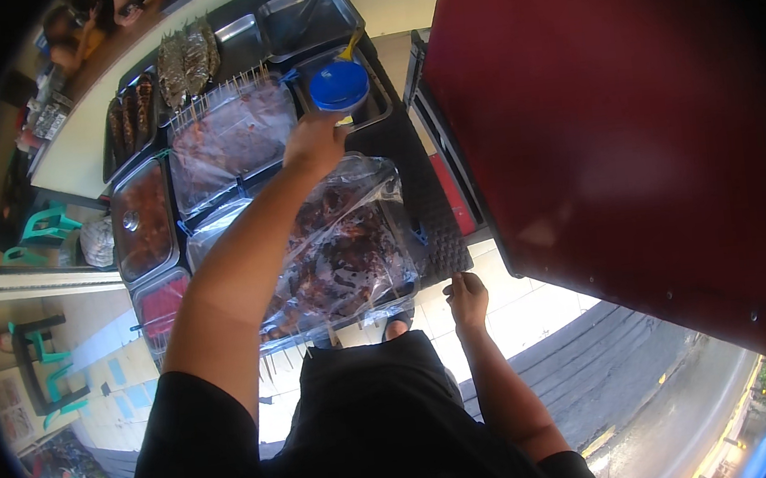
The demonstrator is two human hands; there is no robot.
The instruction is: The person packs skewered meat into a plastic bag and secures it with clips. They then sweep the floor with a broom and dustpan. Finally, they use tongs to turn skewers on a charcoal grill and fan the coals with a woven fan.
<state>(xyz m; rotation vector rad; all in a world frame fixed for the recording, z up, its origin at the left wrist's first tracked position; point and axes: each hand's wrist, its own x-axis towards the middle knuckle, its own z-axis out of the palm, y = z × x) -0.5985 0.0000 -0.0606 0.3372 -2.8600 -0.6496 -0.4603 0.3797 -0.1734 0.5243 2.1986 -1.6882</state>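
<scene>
My left hand (317,144) reaches across the table, its fingers curled against the near side of a plastic tub with a blue lid (339,85). Part of those fingers is hidden. The tub stands in a metal tray at the far right, in front of a yellow handle (350,45). Below my left forearm lies a large tray of dark glazed skewered meat (347,252) under clear plastic film. My right hand (468,300) is closed, fingers curled, just off the table's near right corner; whatever it may hold is too small to make out.
More film-covered skewers (235,133), foil-topped grilled items (189,62), dark grilled pieces (131,116) and a saucy tray (143,216) share the black woven table (442,233). A big dark red panel (612,125) rises on the right. Green stools (48,222) stand at left.
</scene>
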